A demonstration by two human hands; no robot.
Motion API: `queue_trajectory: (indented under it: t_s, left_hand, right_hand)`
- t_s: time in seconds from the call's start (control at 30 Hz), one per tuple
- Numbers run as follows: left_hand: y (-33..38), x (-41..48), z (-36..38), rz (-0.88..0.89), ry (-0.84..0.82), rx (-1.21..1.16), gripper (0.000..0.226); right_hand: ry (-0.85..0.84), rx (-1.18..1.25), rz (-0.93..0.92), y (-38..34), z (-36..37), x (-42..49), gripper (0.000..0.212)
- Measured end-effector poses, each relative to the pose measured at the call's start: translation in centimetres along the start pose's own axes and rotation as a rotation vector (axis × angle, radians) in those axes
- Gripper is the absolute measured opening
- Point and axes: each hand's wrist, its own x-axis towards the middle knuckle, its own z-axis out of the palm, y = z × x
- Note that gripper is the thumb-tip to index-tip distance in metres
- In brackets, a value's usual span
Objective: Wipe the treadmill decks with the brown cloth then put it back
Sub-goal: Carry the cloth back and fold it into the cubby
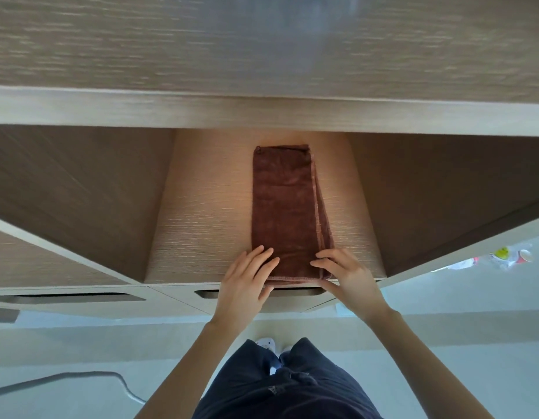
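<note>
A folded brown cloth (284,213) lies lengthwise in the middle compartment of a light wooden shelf unit (201,207), its near hem at the shelf's front edge. My left hand (247,285) lays straight fingers flat on the cloth's near left corner, with the thumb below the hem. My right hand (345,276) pinches the near right corner, its bent fingertips on top and its thumb along the front hem. No treadmill is in view.
Wooden dividers (117,192) wall the compartment on both sides, and a thick shelf board (262,113) runs above it. Below the shelf are drawer fronts with cut-out handles (206,294). A grey cable (80,378) lies on the pale floor at the left. Plastic packaging (504,257) shows at the right.
</note>
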Motion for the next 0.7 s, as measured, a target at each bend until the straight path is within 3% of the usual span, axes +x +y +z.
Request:
queue_trajectory:
  t_s: [0.17,0.27,0.4,0.47,0.57,0.63,0.7]
  left_hand:
    - [-0.7,-0.4,-0.4,0.070,0.139,-0.036,0.040]
    - [-0.7,-0.7,-1.3,0.044,0.183,-0.111,0.019]
    - [-0.7,0.2,-2.7,-0.308,0.093,-0.404,0.017]
    - [-1.0,1.8,-2.8,-0.482,0.059,-0.541,0.024]
    - [-1.2,3.2,-2.8,-0.590,0.150,-0.608,0.027]
    - [-1.3,2.9,-2.7,-0.475,0.259,-0.441,0.025]
    - [-1.2,1.8,-2.2,-0.189,0.313,-0.243,0.017]
  right_hand:
    - [-0.037,0.045,-0.037,0.0,-0.9,0.5,0.021]
    - [-0.170,0.232,0.176,0.2,-1.8,1.4,0.013]
    - [-0.302,0.507,0.374,0.7,-2.7,2.8,0.019]
    - [-0.298,0.504,0.459,0.9,-2.3,3.8,0.016]
    - [-0.178,0.310,0.629,0.8,-1.3,4.5,0.013]
    - [0.000,0.083,0.573,0.3,-1.1,4.3,0.018]
    - [0.169,0.006,0.361,-0.4,-1.0,3.4,0.017]
